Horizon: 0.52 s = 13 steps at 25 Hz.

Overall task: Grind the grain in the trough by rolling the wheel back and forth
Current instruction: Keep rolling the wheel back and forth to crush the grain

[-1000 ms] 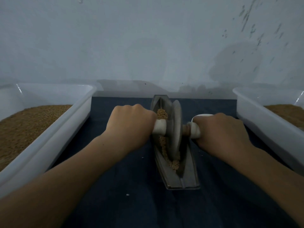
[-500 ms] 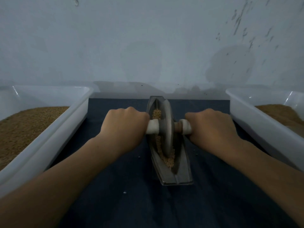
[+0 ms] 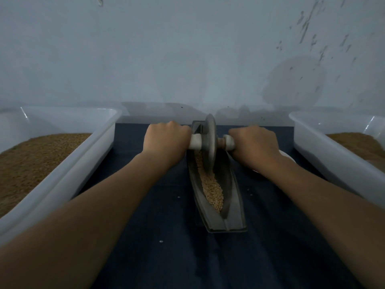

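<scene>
Wheel [image 3: 210, 130]: stands upright on edge at the far end of the trough [image 3: 235, 197], its upper rim rising above the trough's far lip and close to the wall [image 3: 187, 49].

Left hand [image 3: 166, 142]: fingers [image 3: 179, 132] wrapped tight round the white axle handle [image 3: 195, 141] on the left of the wheel.

Right hand [image 3: 255, 146]: fingers [image 3: 239, 132] clenched likewise on the handle stub at the right of the wheel. Both forearms reach out straight, one on each side of the trough.

Trough: long, narrow and grey, it lies lengthwise away from the person on a dark cloth [image 3: 166, 215] over the tabletop. Its squared near end sits well short of the cloth's near edge.

Grain [image 3: 212, 188]: lies in a strip along the groove from under the wheel toward the near end. The whole near run of the channel is open behind the wheel.

Left tub [image 3: 83, 161] and right tub [image 3: 325, 159]: white plastic, each holding brown grain, they flank the cloth. Each stands well apart from the trough, leaving a lane of bare cloth for each arm.

A white round object [image 3: 289, 157] shows partly under the right wrist; what it is cannot be told. A few stray kernels [image 3: 160, 241] dot the cloth.
</scene>
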### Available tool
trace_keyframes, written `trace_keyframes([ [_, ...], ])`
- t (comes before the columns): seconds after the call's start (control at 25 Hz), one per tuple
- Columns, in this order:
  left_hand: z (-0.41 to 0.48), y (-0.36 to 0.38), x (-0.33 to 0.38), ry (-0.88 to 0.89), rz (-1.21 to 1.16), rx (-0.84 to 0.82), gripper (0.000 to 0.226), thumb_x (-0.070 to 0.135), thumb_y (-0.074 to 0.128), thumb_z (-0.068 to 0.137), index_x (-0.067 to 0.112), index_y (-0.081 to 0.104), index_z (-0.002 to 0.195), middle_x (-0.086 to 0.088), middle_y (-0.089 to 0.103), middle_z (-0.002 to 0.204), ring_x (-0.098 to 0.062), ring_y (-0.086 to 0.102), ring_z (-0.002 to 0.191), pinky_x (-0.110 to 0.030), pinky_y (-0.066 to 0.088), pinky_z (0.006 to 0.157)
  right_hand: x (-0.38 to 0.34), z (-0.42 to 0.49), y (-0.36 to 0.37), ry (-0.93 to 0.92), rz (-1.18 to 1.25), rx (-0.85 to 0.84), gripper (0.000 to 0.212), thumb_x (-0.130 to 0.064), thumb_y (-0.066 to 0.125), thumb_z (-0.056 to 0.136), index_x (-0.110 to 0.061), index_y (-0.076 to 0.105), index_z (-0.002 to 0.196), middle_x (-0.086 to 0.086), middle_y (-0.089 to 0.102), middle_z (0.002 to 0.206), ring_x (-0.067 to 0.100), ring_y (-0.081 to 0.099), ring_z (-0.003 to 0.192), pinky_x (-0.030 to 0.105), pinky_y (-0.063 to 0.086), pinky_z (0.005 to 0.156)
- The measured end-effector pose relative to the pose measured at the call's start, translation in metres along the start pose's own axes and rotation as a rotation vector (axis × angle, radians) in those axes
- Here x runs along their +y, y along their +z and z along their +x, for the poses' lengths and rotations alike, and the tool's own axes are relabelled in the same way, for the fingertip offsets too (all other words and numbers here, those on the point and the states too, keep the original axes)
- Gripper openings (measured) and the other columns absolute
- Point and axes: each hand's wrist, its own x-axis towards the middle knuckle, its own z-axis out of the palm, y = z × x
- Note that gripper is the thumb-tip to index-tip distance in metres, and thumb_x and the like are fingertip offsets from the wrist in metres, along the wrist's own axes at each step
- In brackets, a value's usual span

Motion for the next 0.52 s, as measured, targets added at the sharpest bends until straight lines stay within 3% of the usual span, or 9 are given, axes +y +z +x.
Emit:
trace_keyframes([
  [0.08, -0.022, -0.007, 0.001, 0.073, 0.001, 0.037, 0.031, 0.026, 0.068, 0.081, 0.024, 0.038, 0.081, 0.005, 0.025, 0.061, -0.016, 0.023, 0.047, -0.028, 0.015, 0.045, 0.006, -0.03, -0.004, -0.047, -0.024, 0.04, 0.037, -0.038, 0.066, 0.081, -0.031, 0.033, 0.067, -0.005, 0.051, 0.067, 0.024, 0.054, 0.062, 0.028, 0.032, 0.053],
  [0.2, -0.052, -0.018, -0.002, 0.127, 0.008, 0.113, 0.053, 0.029, 0.081, 0.061, 0.026, 0.03, 0.075, 0.008, 0.016, 0.056, -0.012, 0.009, 0.044, -0.023, 0.004, 0.047, 0.01, -0.067, -0.018, -0.145, -0.125, 0.192, 0.056, -0.038, 0.076, 0.066, -0.033, 0.02, 0.063, -0.013, 0.028, 0.051, 0.014, 0.028, 0.042, 0.017, 0.01, 0.048],
  [0.32, -0.048, -0.012, -0.001, 0.071, 0.023, 0.055, 0.048, 0.03, 0.079, 0.065, 0.026, 0.032, 0.074, 0.008, 0.017, 0.056, -0.012, 0.009, 0.044, -0.024, 0.004, 0.046, 0.008, -0.056, -0.019, -0.134, -0.12, 0.168, 0.057, -0.034, 0.078, 0.065, -0.034, 0.021, 0.063, -0.014, 0.024, 0.052, 0.016, 0.028, 0.042, 0.017, 0.009, 0.05],
  [0.44, -0.014, 0.007, 0.0, 0.003, 0.019, 0.052, 0.024, 0.027, 0.066, 0.083, 0.022, 0.042, 0.081, 0.002, 0.038, 0.063, -0.019, 0.037, 0.048, -0.029, 0.02, 0.046, 0.0, -0.017, -0.001, -0.031, -0.032, 0.076, 0.029, -0.036, 0.067, 0.08, -0.031, 0.04, 0.072, -0.004, 0.049, 0.067, 0.028, 0.055, 0.064, 0.027, 0.03, 0.053],
  [0.52, 0.006, 0.007, -0.002, -0.003, 0.018, 0.012, 0.009, 0.023, 0.063, 0.085, 0.021, 0.055, 0.088, -0.002, 0.055, 0.075, -0.027, 0.059, 0.065, -0.033, 0.029, 0.051, -0.003, 0.003, 0.005, 0.028, -0.002, 0.008, 0.019, -0.036, 0.063, 0.086, -0.031, 0.047, 0.078, 0.001, 0.06, 0.08, 0.032, 0.063, 0.079, 0.033, 0.037, 0.061],
])
